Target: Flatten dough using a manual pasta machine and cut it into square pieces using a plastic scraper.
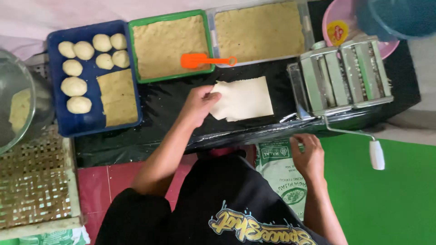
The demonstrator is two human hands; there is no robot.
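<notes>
I see my left hand (198,103) in the middle of the frame, fingers curled and pinching the left edge of a flat dough sheet (243,98). The sheet lies on the black table cover (172,113), just left of the metal pasta roller (340,75). My right hand (309,156) is lower right, fingers bent on the front edge of the table, holding nothing. The roller's crank handle (376,153) hangs just right of it. Upper left sits a blue tray (91,120) with dough balls (74,86) and one flat dough piece (118,97). Next to it are a green tray (170,45) and a clear tray (259,31), both full of crumbs. An orange scoop (200,60) lies across them.
</notes>
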